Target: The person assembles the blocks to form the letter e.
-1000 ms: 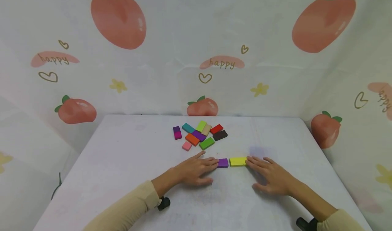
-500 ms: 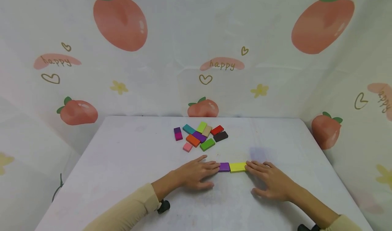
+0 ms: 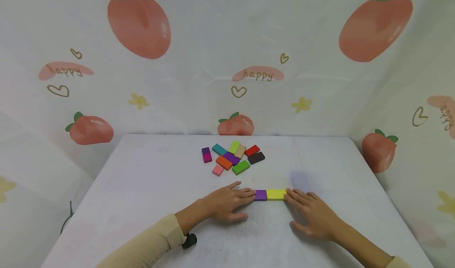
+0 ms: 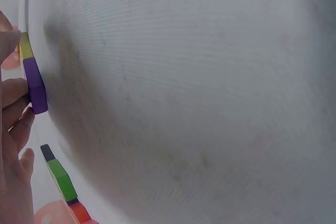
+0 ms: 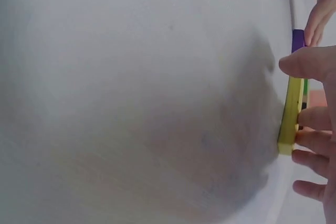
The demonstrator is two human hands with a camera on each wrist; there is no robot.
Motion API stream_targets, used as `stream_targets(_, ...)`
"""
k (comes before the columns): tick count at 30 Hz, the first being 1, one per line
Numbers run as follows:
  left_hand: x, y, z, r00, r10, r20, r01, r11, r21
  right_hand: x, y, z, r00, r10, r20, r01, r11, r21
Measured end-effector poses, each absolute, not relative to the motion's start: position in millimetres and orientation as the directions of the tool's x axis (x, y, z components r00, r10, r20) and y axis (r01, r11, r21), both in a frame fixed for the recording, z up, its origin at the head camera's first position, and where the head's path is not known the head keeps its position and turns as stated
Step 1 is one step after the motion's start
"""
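Observation:
A purple block (image 3: pixel 261 195) and a yellow block (image 3: pixel 275 195) lie end to end on the white table, their short ends meeting. My left hand (image 3: pixel 227 202) rests its extended fingertips on the purple block's left end, thumb spread apart toward me. At the yellow block's right end, the straight fingers of my right hand (image 3: pixel 314 214) touch it, the thumb standing away. In the left wrist view the fingers lie along the purple block (image 4: pixel 34 85); the right wrist view has fingertips against the yellow block (image 5: pixel 290 114). My fingers hide the outer ends of both blocks in the head view.
Behind the hands lies a loose group of coloured blocks, among them a green block (image 3: pixel 241 167), an orange block (image 3: pixel 224 162), a black block (image 3: pixel 256 158) and a small pink block (image 3: pixel 218 170). A patterned cloth (image 3: pixel 192 82) hangs behind the table's back edge.
The gap between the purple and yellow blocks has disappeared; their ends now meet. Both hands and both blocks sit slightly lower in the head view, which itself shifted a little.

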State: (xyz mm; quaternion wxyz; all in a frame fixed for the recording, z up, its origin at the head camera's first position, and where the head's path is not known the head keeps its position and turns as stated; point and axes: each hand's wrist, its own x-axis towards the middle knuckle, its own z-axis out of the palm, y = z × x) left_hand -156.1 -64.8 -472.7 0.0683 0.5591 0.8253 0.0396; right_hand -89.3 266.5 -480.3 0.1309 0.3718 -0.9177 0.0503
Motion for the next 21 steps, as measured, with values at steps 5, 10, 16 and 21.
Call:
stream_targets(5, -155.7, -66.0, -473.4, -0.362, 0.930, -0.069, 0.917, 0.368, 0.151, -88.5, 263.4, -478.3, -0.687, -0.671, 0.278, -0.699, 0.715, 0.001)
stream_targets(10, -155.9, -66.9, -474.6, -0.357, 0.932, -0.067, 0.920, 0.363, 0.150, -87.3, 262.6, -479.5, -0.682, -0.677, 0.279, -0.704, 0.710, 0.003)
stream_targets(16, -154.7, -67.9, -476.6, -0.352, 0.933, -0.069, 0.919, 0.359, 0.161, -86.9, 265.8, -484.7, -0.652, -0.693, 0.307, -0.725, 0.688, 0.012)
stream_targets(21, -152.3, -67.6, -475.5, -0.348, 0.935, -0.067, 0.923, 0.354, 0.153, -89.0, 268.3, -486.5, -0.630, -0.704, 0.327, -0.745, 0.667, -0.001)
